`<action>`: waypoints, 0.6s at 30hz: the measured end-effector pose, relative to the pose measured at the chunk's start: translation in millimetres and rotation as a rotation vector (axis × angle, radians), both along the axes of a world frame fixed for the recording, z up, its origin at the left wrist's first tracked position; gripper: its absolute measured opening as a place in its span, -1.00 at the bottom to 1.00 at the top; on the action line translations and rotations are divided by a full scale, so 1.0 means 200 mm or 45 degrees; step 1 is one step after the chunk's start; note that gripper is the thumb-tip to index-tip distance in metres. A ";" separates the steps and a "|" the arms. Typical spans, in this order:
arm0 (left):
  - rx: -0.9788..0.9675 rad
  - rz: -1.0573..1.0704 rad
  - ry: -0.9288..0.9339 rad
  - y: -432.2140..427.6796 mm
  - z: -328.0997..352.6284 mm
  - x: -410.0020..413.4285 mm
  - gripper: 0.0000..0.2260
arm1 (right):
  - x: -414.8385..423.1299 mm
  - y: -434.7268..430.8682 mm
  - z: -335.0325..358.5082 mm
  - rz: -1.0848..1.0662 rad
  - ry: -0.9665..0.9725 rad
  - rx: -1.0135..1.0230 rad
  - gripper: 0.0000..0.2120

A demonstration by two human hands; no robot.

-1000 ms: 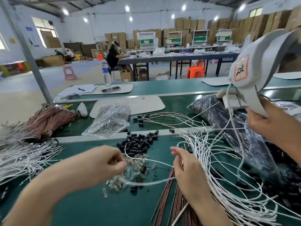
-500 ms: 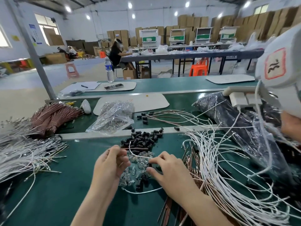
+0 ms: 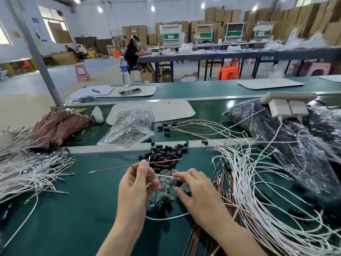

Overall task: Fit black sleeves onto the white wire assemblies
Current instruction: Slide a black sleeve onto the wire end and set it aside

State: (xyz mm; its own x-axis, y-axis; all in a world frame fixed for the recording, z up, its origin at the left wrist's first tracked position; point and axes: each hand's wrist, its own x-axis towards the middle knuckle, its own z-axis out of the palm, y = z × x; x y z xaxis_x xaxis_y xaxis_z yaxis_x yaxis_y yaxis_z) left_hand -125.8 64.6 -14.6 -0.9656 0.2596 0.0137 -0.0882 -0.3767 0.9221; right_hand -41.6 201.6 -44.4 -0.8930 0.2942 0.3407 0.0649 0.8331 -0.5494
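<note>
White wire (image 3: pixel 164 176) in left hand (image 3: pixel 136 183)

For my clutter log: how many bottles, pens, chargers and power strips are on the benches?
Bottle: 1
Pen: 1
Chargers: 2
Power strip: 1
Total: 5

Left hand (image 3: pixel 136 180) pinches a red wire (image 3: pixel 114 168) between thumb and forefinger; right hand (image 3: pixel 197 193) alongside, fingers bent downward.
</note>
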 end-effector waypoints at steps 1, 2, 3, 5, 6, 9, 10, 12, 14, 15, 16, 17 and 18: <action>0.004 0.004 0.014 0.00 0.00 0.00 -0.80 | 0.00 0.01 0.02 -0.018 0.065 -0.164 -0.75; 0.007 0.006 0.032 -0.01 0.01 0.00 -0.79 | 0.01 0.02 0.04 -0.043 0.141 -0.359 -0.77; 0.010 0.005 0.050 -0.01 0.01 0.00 -0.80 | 0.02 0.03 0.06 -0.070 0.211 -0.562 -0.79; 0.015 -0.001 0.084 -0.02 0.01 0.01 -0.80 | 0.03 0.04 0.09 -0.079 0.319 -0.961 -0.80; 0.012 -0.001 0.096 -0.01 0.00 0.01 -0.80 | 0.03 0.05 0.10 -0.065 0.363 -1.132 -0.78; -0.018 0.001 0.132 -0.01 -0.01 0.02 -0.82 | 0.03 0.05 0.12 -0.039 0.465 -1.476 -0.77; -0.038 -0.003 0.151 0.00 -0.01 0.02 -0.82 | 0.03 0.05 0.13 -0.030 0.487 -1.540 -0.78; -0.073 -0.014 0.189 0.00 -0.02 0.02 -0.82 | 0.03 0.04 0.14 -0.015 0.501 -1.616 -0.78; -0.100 -0.028 0.214 0.00 -0.02 0.03 -0.81 | 0.03 0.04 0.14 0.004 0.499 -1.661 -0.78; -0.111 -0.031 0.222 0.00 -0.02 0.03 -0.81 | 0.03 0.03 0.14 0.015 0.500 -1.681 -0.77; -0.118 -0.032 0.226 0.01 -0.02 0.03 -0.81 | 0.03 0.03 0.15 0.027 0.504 -1.697 -0.75; -0.122 -0.032 0.228 0.01 -0.02 0.04 -0.81 | 0.03 0.03 0.15 0.040 0.510 -1.712 -0.74; -0.124 -0.030 0.228 0.01 -0.02 0.04 -0.81 | 0.03 0.03 0.15 0.051 0.517 -1.726 -0.72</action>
